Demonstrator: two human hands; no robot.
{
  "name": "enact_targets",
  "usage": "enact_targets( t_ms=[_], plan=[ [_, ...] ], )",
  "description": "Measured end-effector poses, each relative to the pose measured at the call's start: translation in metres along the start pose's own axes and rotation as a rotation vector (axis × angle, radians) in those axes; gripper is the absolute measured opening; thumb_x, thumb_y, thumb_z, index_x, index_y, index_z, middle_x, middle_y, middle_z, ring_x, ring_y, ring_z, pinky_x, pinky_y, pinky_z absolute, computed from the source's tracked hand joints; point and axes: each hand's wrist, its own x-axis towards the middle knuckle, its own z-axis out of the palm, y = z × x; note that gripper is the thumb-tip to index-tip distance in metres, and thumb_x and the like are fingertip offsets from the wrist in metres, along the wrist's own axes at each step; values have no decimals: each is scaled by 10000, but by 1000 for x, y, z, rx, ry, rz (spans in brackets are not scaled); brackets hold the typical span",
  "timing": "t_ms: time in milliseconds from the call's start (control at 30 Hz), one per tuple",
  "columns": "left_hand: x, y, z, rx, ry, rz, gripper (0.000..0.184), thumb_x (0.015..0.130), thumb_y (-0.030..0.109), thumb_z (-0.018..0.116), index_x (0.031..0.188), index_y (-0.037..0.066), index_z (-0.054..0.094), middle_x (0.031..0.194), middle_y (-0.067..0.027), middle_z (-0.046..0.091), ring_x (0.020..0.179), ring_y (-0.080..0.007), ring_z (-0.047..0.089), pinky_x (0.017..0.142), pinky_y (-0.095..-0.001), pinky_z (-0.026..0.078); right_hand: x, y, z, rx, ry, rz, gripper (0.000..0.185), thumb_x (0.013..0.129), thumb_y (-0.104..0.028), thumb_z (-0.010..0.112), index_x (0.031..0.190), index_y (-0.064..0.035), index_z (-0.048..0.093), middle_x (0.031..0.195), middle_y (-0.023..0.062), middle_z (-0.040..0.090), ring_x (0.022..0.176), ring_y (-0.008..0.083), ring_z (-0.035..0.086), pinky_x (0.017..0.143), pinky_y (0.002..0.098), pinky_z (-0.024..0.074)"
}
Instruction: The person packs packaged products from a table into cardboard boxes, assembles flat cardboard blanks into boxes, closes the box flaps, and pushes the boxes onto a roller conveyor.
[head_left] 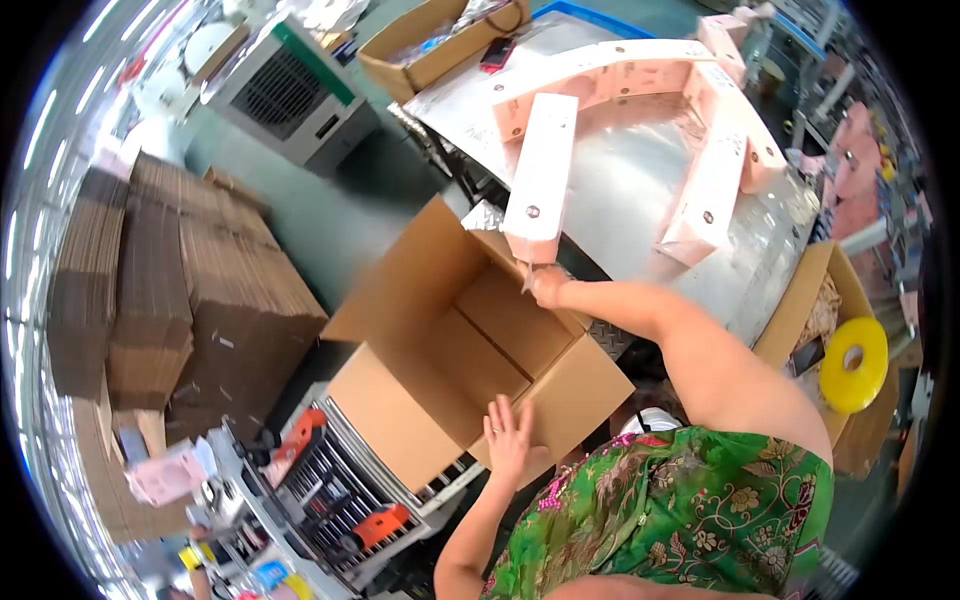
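An open cardboard carton (490, 345) stands in front of me with its flaps folded outward and its bottom seam showing. My left hand (510, 435) lies on the near flap with its fingers spread. Beyond the carton's far right edge, my right hand (545, 285) is closed at the near end of a long white-and-pink pack (540, 175), where a bit of clear film sticks out. That pack slants from the metal table toward the carton. More pink-and-white packs (705, 200) form a curved row on the metal table (620, 170).
Stacks of flattened cardboard (230, 290) stand at left. A roller conveyor (350, 490) with orange parts runs below the carton. Behind is an air cooler (290, 95). A yellow tape roll (853, 365) rests on a box at right. A phone (497, 55) lies near another box (430, 45).
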Motion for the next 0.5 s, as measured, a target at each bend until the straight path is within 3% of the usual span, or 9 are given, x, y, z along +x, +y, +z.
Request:
enact_targets(
  t_ms=[33,67,100,167,233,300,367,433,500],
  plan=[
    [9,-8,-10,-24,-10,-135,1106,609,462,833,1510,139,278,1428,-186,438,1280,-304,480,1034,-483,403,-9,-8,-3,36,-9,35,658,811,-112,569,1417,-33,326,1094,227,663,979,347,668,812,440,539],
    [16,-21,13,-214,-193,-189,965,624,414,823,1424,87,393,1108,-200,642,947,-319,668,804,-459,537,-16,-11,-11,22,-58,19,695,818,-118,564,1439,-27,267,1103,238,656,988,354,664,818,444,537],
    [20,-21,22,-158,-34,-127,526,707,296,752,1151,68,588,800,-144,686,685,-316,686,589,-455,545,-23,-15,-20,7,-108,1,734,825,-123,559,1461,-20,208,1112,249,650,997,360,659,824,447,536],
    [20,-23,73,-106,-51,-100,162,766,208,656,872,91,621,742,-147,682,644,-322,680,549,-472,539,-38,-24,-49,135,-158,59,623,841,-136,546,1422,-25,351,1119,245,650,991,368,657,828,459,529],
    [4,3,61,-88,-18,-63,87,801,189,594,812,107,622,665,-125,663,633,-304,681,519,-454,535,-39,-4,-24,9,-259,-47,488,841,-212,612,1282,-26,515,1083,223,660,979,377,649,825,470,517],
    [-14,-7,91,-149,-154,49,227,867,346,563,877,133,640,743,-121,667,663,-301,689,544,-461,546,-75,-5,-72,18,-549,-128,510,822,-307,698,1208,-1,565,1039,232,655,979,389,631,828,484,499],
    [-2,-26,85,-210,-236,153,286,894,407,544,927,144,650,791,-114,659,693,-302,692,564,-472,550,-128,11,-159,215,-257,-80,497,812,-417,707,1060,8,638,1031,218,662,1017,383,618,861,480,484],
    [55,-33,-14,-129,-364,195,283,898,394,544,963,141,655,805,-99,652,725,-295,694,583,-478,552,-170,65,-213,275,325,197,634,793,-430,714,1201,11,512,1141,233,561,1104,398,538,928,488,415],
    [148,-9,-119,-157,49,221,315,861,276,643,1103,77,607,978,-150,628,888,-352,642,742,-470,532,-196,127,-255,97,705,616,926,708,-459,782,1339,35,317,1328,261,371,1250,410,396,1052,485,287]
  ],
)
